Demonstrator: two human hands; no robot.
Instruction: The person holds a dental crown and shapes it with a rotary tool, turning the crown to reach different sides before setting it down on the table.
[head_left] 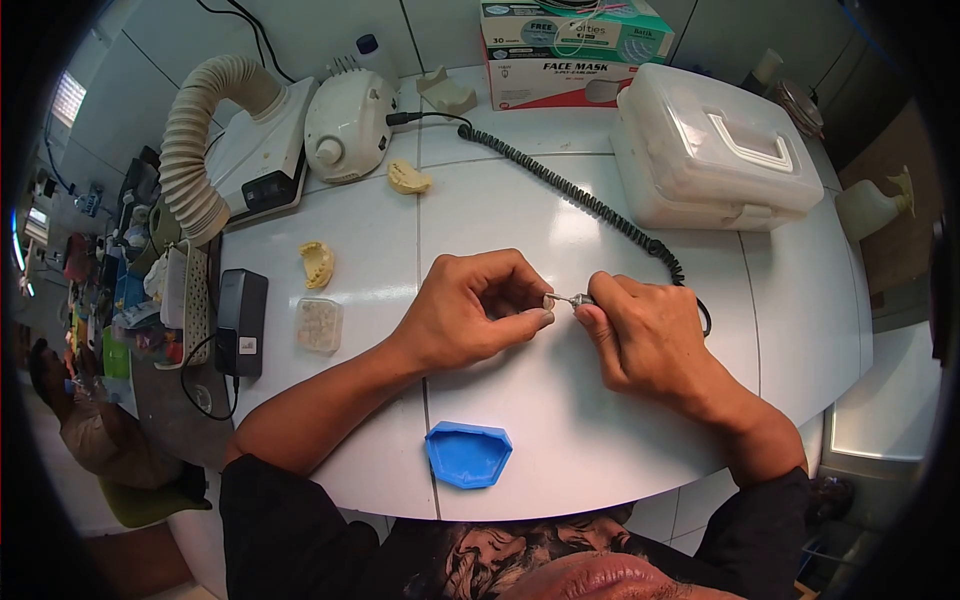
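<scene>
My left hand point(468, 312) is closed in a pinch over the middle of the white table, with a small pale piece point(548, 302) between thumb and fingertips. The piece looks tooth-like, but it is too small to name surely. My right hand point(650, 335) grips a rotary handpiece point(581, 299), most of which the fingers hide. Its thin bur points left and meets the small piece or comes very near it. A black coiled cord point(575, 190) runs from the white control unit point(350, 128) at the back towards the right hand.
Two yellowish dental casts point(317, 265) and a small clear box point(319, 326) lie left of my hands. A blue angular tray point(468, 456) sits near the front edge. Behind stand a ribbed hose point(195, 150), a face mask box point(570, 60) and a lidded plastic case point(715, 150). Another person sits far left.
</scene>
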